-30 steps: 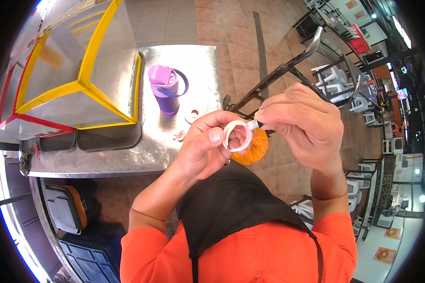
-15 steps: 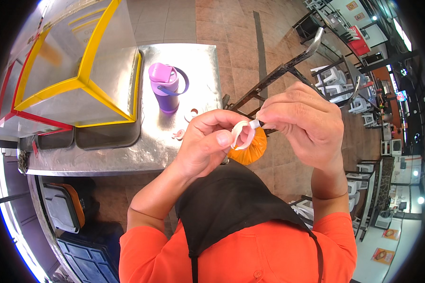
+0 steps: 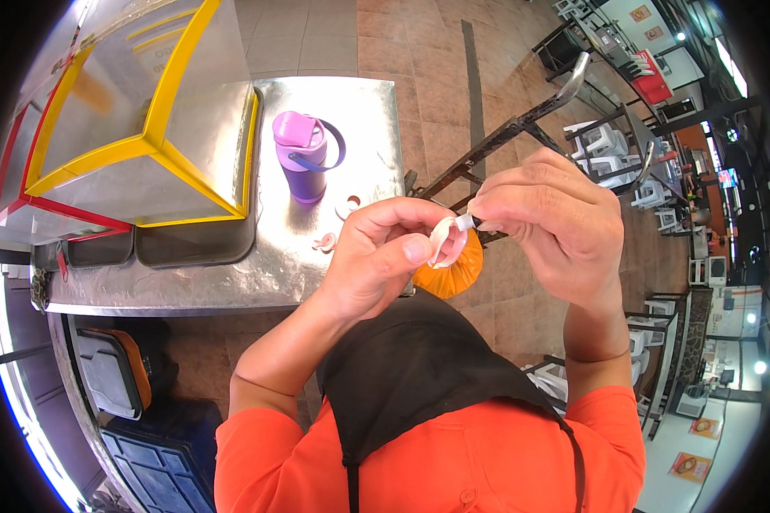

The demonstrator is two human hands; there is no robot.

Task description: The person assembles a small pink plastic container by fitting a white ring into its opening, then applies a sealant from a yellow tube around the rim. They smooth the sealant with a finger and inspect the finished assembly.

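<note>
Head view, left hand [image 3: 372,261]: thumb and fingers pinch the pale pink ring [image 3: 441,237], held up in front of the black apron [image 3: 411,359].
Right hand [image 3: 556,227]: fingertips grip a small white-tipped piece [image 3: 464,222], maybe a nozzle; too small to tell.
Contact: tip at ring's right rim.
Technique: brace ring without squashing it, steady both wrists, light tip pressure.
Steel table [image 3: 231,291]: curled pink piece [image 3: 325,243], purple bottle [image 3: 302,158].
</note>
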